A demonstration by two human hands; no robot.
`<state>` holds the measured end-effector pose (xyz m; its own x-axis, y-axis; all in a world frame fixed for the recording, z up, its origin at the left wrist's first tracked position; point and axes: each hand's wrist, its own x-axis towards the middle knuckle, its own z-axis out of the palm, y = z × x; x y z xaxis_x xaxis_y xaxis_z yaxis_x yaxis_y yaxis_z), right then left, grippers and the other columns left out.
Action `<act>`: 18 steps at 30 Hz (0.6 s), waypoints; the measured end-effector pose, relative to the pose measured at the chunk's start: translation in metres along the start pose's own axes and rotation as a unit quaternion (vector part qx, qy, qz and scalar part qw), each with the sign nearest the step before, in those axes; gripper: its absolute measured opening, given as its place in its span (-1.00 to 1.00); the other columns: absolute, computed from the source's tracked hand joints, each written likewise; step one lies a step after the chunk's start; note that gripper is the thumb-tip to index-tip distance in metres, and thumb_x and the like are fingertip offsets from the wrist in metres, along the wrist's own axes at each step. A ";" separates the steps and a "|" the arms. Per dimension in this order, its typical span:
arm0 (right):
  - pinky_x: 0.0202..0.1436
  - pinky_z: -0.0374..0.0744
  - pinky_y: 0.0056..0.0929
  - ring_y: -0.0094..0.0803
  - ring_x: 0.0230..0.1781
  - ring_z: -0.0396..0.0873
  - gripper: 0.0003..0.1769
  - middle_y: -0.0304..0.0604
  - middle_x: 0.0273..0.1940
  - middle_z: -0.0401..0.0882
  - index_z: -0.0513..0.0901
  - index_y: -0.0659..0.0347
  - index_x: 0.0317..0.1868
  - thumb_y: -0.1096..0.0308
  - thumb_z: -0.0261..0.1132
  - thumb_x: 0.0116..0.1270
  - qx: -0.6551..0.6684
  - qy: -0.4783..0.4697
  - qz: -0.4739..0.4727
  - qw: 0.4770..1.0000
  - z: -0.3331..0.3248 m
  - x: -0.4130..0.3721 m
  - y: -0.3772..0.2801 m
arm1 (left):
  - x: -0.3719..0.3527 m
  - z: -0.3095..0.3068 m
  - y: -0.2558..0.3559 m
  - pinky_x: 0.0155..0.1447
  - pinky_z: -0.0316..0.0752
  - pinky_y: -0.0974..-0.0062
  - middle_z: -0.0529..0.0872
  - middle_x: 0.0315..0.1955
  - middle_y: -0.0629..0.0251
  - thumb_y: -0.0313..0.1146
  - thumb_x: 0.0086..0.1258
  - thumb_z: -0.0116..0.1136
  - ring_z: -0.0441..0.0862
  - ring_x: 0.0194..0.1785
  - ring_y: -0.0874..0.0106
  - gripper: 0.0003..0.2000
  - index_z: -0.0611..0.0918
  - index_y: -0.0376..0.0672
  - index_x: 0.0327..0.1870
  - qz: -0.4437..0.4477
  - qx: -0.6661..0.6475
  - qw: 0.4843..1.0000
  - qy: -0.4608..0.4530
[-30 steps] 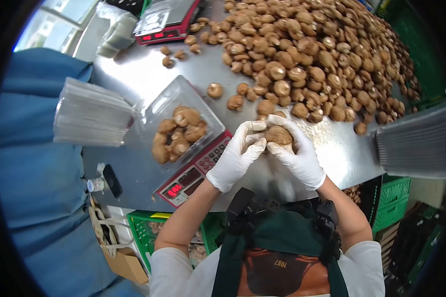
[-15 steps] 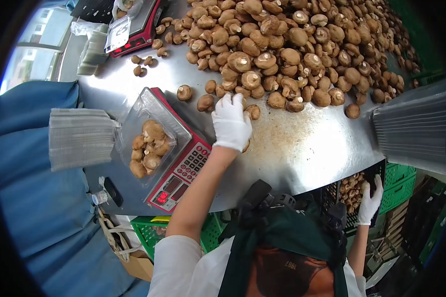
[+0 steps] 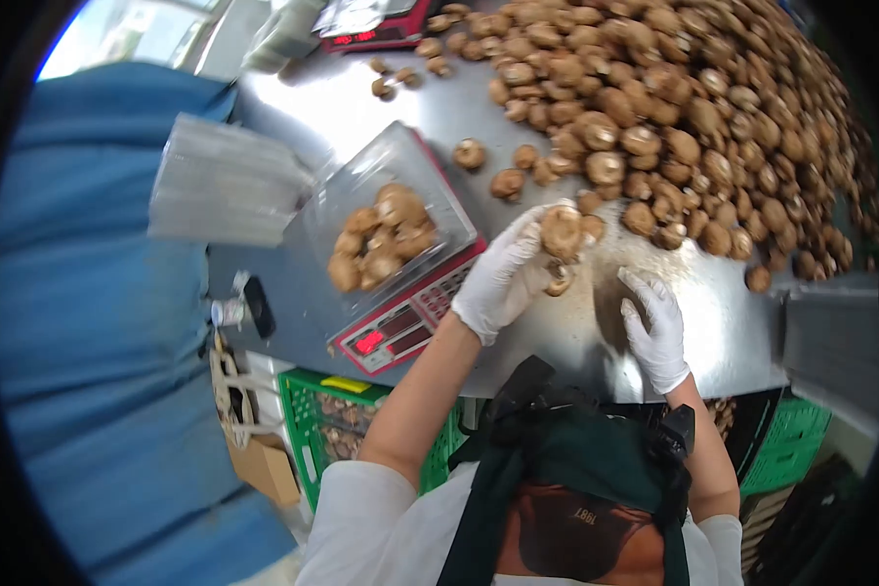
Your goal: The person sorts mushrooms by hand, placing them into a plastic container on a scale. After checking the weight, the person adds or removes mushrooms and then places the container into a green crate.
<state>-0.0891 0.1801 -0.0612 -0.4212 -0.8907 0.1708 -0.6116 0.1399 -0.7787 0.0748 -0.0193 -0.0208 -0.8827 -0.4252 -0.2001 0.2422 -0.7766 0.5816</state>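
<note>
My left hand (image 3: 508, 275), in a white glove, is closed on a brown mushroom (image 3: 561, 232) above the steel table. A second mushroom (image 3: 559, 277) shows under its fingers; whether it is held or on the table, I cannot tell. To the right, my gloved right hand (image 3: 657, 330) is over the table with its fingers apart and nothing in them. On the red scale (image 3: 400, 327) at the left sits a clear plastic tray (image 3: 439, 200) with several mushrooms (image 3: 383, 237) inside. Loose mushrooms (image 3: 507, 185) lie between the scale and the large pile (image 3: 693, 117).
A stack of clear trays (image 3: 227, 183) stands left of the scale, and more trays (image 3: 835, 332) are at the right edge. A second scale (image 3: 376, 34) is at the back. Green crates (image 3: 308, 420) with mushrooms sit below the table edge. A blue curtain (image 3: 88, 244) hangs left.
My left hand has closed on a mushroom and lifted it. My right hand has come up from the crate below the table to over the tabletop. The view has shifted.
</note>
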 end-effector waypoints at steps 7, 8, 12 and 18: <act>0.48 0.33 0.04 0.24 0.40 0.37 -0.60 0.19 0.35 0.47 0.68 0.22 0.15 0.35 0.39 0.31 -0.096 -0.111 -0.151 0.978 0.076 0.041 -0.003 | -0.048 0.007 0.027 0.49 0.32 0.41 0.59 0.28 0.26 -0.45 0.60 0.09 0.47 0.37 0.46 -0.57 0.46 -0.20 0.45 0.075 0.382 0.921 -0.002; 0.47 0.34 0.05 0.23 0.40 0.37 -0.60 0.20 0.35 0.47 0.68 0.22 0.15 0.33 0.39 0.32 -0.093 -0.122 -0.144 0.978 0.083 0.044 -0.003 | -0.054 0.009 0.032 0.49 0.32 0.40 0.59 0.28 0.25 -0.47 0.58 0.11 0.47 0.38 0.45 -0.56 0.45 -0.20 0.45 0.090 0.412 0.907 -0.011; 0.39 0.45 -0.05 0.16 0.30 0.47 -0.65 0.21 0.26 0.51 0.67 0.23 0.15 0.32 0.35 0.40 -0.079 -0.027 -0.125 0.989 0.093 0.055 -0.008 | -0.091 0.015 0.063 0.46 0.41 0.32 0.63 0.28 0.12 -0.50 0.44 0.26 0.55 0.37 0.32 -0.52 0.52 -0.22 0.39 0.179 0.516 0.837 0.043; 0.20 0.60 -0.15 0.07 0.17 0.59 -0.65 0.15 0.19 0.54 0.68 0.19 0.16 0.31 0.38 0.41 -0.118 -0.022 -0.087 0.989 0.096 0.061 -0.031 | -0.136 -0.009 0.123 0.34 0.54 0.39 0.70 0.18 0.11 -0.42 0.40 0.39 0.65 0.23 0.33 -0.52 0.57 -0.26 0.32 0.338 0.521 0.744 0.247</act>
<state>-0.0311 0.0794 -0.0845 -0.2703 -0.9272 0.2594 -0.8139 0.0762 -0.5759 0.2277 -0.0608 0.0709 -0.3831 -0.8736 0.3002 -0.1079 0.3651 0.9247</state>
